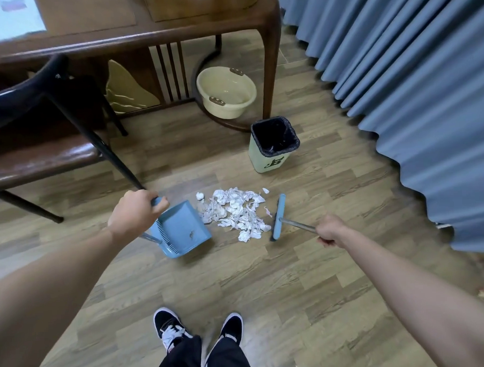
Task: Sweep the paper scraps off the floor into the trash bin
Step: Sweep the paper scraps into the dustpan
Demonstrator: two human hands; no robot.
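Observation:
A pile of white crumpled paper scraps (236,211) lies on the wood floor. A blue dustpan (182,229) rests on the floor just left of the pile, its open mouth facing the scraps; my left hand (135,211) grips its handle at the top. Right of the pile stands a blue broom head (278,217) on a metal handle, and my right hand (331,231) is closed around that handle. The pale green trash bin (272,145), lined with a black bag, stands beyond the pile, a little to the right.
A dark wooden table (272,58) and a brown chair (42,157) with black legs stand at the back left. A yellow basin (226,92) sits under the table. Blue curtains (410,81) hang along the right. My two shoes (199,330) are at the bottom centre.

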